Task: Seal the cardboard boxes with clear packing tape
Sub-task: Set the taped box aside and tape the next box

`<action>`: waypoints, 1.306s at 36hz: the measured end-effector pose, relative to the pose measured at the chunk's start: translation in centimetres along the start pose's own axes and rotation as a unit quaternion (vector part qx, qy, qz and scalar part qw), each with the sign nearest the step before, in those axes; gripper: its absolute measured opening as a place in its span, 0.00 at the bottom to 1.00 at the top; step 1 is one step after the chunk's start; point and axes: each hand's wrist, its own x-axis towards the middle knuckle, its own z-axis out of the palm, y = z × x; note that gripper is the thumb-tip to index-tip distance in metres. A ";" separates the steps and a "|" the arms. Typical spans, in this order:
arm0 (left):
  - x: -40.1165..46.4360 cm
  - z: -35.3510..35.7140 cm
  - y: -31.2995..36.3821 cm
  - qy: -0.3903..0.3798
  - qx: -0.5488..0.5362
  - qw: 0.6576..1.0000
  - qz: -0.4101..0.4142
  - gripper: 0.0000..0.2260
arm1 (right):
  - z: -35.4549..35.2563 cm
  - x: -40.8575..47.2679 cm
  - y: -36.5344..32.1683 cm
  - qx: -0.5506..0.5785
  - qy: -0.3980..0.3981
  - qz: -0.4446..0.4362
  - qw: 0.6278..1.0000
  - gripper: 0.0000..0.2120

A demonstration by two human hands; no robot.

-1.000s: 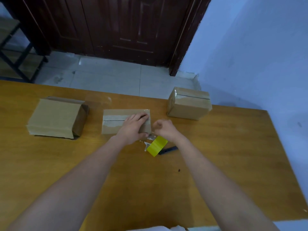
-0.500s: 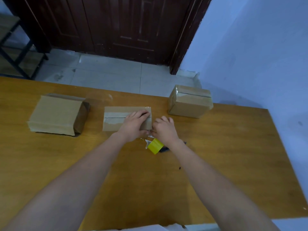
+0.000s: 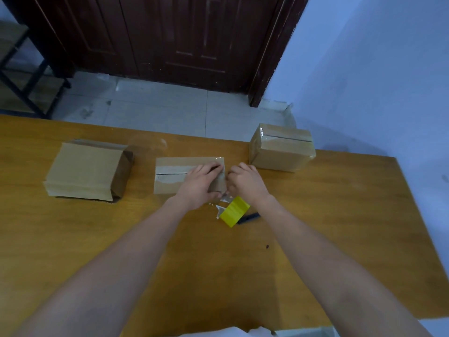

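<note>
Wooden worktop [image 3: 315,227] by a blue wall, dark door and tiled floor behind it. Only one view, head cam.

Progress, my read:
- Far-right box [image 3: 281,147], beyond the right hand [image 3: 245,181]: clear tape shows over its top seam and down the near-left corner. Looks done.
- Middle box [image 3: 179,176], under the left hand [image 3: 201,183]: tape strip runs along the top seam out to the left of that hand. The right end is being finished now, so call it mostly sealed.
- Left box [image 3: 90,169], well apart to the left of the left hand: lying on its side, flaps at its right end look loose, no tape visible. Probably still to do.

Hands:
- Left hand lies flat on the right part of the middle box's top, fingers straight and spread over the seam, pressing down. Not gripping anything.
- Right hand is at the box's right end face, fingers curled in against it. Looks like it's pressing or pinching the tape tail there, but the contact is hidden behind the knuckles, so can't tell if it holds anything.
- The two hands are just beside each other, nearly touching.

Tape roll [image 3: 234,211], yellow core, sits on the worktop just nearer the camera than the right wrist, a crumpled bit of clear tape on its left. Small dark tool [image 3: 249,218], maybe a cutter, just right of the roll.
</note>
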 end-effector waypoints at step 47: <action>-6.4 -2.5 -2.9 0.173 -0.357 0.779 -0.486 0.22 | -1.3 3.7 -3.0 0.359 0.007 0.211 0.909 0.20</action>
